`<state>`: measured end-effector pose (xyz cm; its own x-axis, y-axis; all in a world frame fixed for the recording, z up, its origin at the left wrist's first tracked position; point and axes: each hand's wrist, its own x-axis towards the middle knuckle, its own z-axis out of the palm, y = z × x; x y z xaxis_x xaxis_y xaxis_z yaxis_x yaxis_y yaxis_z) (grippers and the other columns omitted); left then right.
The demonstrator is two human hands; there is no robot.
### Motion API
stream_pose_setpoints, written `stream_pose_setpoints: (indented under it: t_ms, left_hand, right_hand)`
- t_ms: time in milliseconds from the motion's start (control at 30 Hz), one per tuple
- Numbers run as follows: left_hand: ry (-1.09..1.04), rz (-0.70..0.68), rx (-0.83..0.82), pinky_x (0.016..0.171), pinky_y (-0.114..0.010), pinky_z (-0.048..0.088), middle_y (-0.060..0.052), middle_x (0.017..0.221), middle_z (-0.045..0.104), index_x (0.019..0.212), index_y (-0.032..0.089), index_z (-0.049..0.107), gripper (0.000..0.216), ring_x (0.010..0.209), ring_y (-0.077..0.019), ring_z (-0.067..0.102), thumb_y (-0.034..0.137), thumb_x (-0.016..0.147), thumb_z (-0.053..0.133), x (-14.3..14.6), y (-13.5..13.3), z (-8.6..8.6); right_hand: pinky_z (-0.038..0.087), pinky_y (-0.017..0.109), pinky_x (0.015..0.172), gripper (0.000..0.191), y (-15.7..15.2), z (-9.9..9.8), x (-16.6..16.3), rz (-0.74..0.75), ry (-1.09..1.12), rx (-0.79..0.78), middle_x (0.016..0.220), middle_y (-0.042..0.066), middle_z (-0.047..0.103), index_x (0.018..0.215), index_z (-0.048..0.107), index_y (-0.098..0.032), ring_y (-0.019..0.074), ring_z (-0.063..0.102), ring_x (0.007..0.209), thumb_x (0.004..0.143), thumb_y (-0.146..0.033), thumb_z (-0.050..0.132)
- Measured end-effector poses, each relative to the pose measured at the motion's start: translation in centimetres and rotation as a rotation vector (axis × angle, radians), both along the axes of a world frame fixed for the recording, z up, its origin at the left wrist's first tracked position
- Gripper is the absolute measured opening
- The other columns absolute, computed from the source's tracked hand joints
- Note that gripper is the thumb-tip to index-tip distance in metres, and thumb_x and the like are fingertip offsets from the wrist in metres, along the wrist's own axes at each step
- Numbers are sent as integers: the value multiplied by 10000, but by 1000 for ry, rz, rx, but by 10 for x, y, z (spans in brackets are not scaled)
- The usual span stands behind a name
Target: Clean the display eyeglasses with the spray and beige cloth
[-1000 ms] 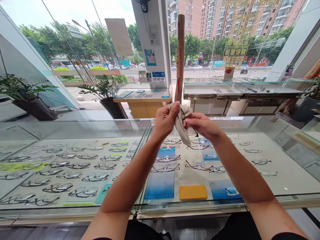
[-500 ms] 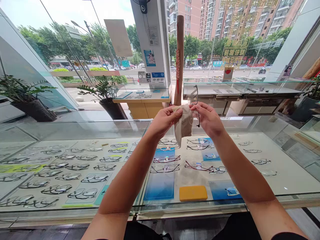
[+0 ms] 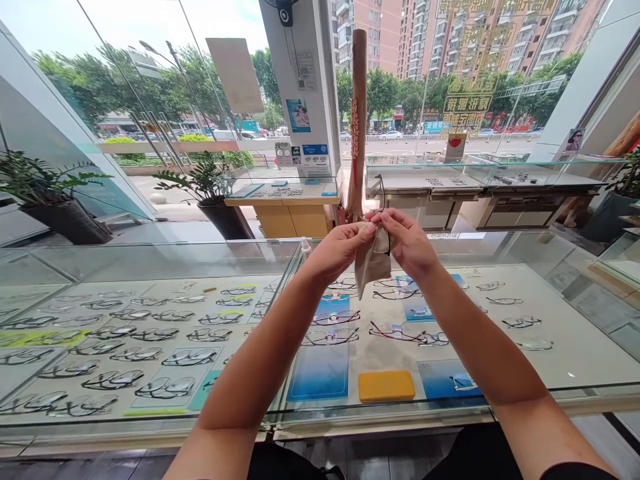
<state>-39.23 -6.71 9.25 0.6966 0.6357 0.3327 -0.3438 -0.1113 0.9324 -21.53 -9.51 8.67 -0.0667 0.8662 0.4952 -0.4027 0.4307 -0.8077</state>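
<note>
Above the glass counter, my left hand [image 3: 345, 248] pinches a beige cloth [image 3: 373, 267], which hangs down below the fingers. My right hand [image 3: 409, 241] is closed on a pair of eyeglasses [image 3: 383, 190] with thin dark temples. One lens stands up above the fingers; the lower part of the glasses lies against the cloth and is partly hidden. The fingertips of both hands meet at the glasses and cloth. Below them, a yellow glasses case [image 3: 387, 386] rests on the counter.
The glass display counter [image 3: 320, 427] holds several rows of eyeglasses [image 3: 155, 335] and blue cards [image 3: 320, 373]. A small spray bottle [image 3: 305, 248] stands behind my left forearm. Farther off are a wooden post [image 3: 358, 120], potted plants [image 3: 213, 183] and more display cases [image 3: 425, 179].
My right hand has moved left and slightly down with the eyeglasses, closing in on the cloth. The cloth has shifted slightly right, and the spray bottle has come into view.
</note>
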Motion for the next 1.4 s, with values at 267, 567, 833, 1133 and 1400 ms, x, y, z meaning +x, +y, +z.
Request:
stream_pose_setpoints:
  t_ms: [267,567,833,1133,1400]
  left_hand:
    - [-62,3,-214,769,-251,537,-53,901,809,938,151,843,479,797,-132,711,569,786,1021,10,2,-11]
    - [-81,37,-90,797,-279,518,-56,955,800,1023,154,827,430,850,-150,705,491,827,1008,15,-11,-10]
    - [-64,304,205,760,-297,501,-24,917,729,1109,189,794,518,813,-149,621,602,842,955,26,-13,-16]
    - [-133,478,273,699,-288,448,8,811,673,990,205,777,459,727,-127,534,640,896,887,32,-18,-17]
    - [-201,594,273,651,-314,362,16,730,566,849,220,764,440,685,-137,423,643,949,832,33,-28,-16]
  right_hand:
    - [624,305,852,390,-3,1,-3,-2,30,13,1054,7,825,869,815,-281,168,719,948,778,-619,985]
    - [593,261,736,372,-3,2,-2,-30,89,10,973,-5,781,863,841,-274,130,658,822,777,-600,998]
    - [597,274,728,373,-5,2,-8,-33,120,5,950,5,764,863,845,-278,137,636,816,788,-615,987]
    - [639,387,1056,290,-11,1,-14,-52,77,19,1103,29,873,937,893,-302,205,770,1074,842,-572,941]
    - [551,515,1271,189,-17,2,-15,-123,-44,150,1115,25,894,957,907,-329,265,776,1273,960,-478,790]
